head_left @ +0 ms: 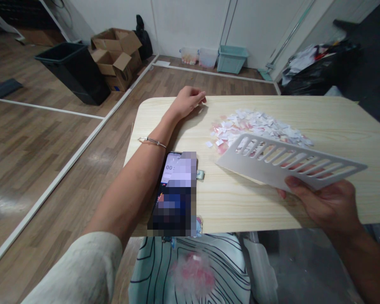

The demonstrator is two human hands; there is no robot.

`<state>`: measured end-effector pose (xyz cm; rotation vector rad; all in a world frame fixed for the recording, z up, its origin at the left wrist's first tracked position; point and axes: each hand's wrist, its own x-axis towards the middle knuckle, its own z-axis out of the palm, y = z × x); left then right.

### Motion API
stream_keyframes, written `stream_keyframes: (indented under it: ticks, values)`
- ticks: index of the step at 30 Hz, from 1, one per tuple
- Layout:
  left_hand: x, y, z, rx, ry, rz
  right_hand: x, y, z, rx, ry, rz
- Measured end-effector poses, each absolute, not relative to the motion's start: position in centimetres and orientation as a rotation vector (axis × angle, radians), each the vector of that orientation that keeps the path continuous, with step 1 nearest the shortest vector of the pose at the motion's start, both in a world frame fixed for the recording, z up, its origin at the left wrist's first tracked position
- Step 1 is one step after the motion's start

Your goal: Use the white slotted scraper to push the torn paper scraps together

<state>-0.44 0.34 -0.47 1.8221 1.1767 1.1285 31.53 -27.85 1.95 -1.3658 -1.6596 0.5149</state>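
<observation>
Where my knees would be, a pale green cloth (148,270) with dark wavy lines spreads below the table edge, carrying a blurred pink patch (194,274). To its right is a clear plastic container (297,261). On the near part of the wooden table (335,118) lies a phone (174,171), mostly pixelated, with a few digits readable, just beside my left forearm and its thin bracelet (152,141).

My right hand (331,202) grips a white slotted panel (253,167) by its near edge, thumb on top, and holds it tilted; I cannot tell whether its left corner touches the wood. Right behind it, partly seen through the slots, a heap of white paper pieces (261,124) is mixed with pinkish bits. My left hand (190,101) rests near the far edge, left of the heap, fingers loosely curled; I cannot tell whether anything is under them.

Beyond, on the floor, stand a black bin (79,76) and open cardboard boxes (117,63), and against the wall a teal tub (232,60).
</observation>
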Motion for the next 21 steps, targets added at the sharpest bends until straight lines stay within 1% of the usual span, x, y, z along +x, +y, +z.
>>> stream_keyframes:
  ticks: [11,18,21]
  values:
    - [-0.60,0.72,-0.75,1.846,1.162,1.131,32.04,-27.69,1.56,-1.312,-1.761,0.503]
    - [-0.71,0.63,-0.64,1.822,1.144,1.112,31.71,-27.80,1.77,-1.305,-1.721,0.558]
    - [-0.71,0.55,-0.55,1.817,1.156,1.088,31.38,-28.19,1.68,-1.363,-1.576,0.615]
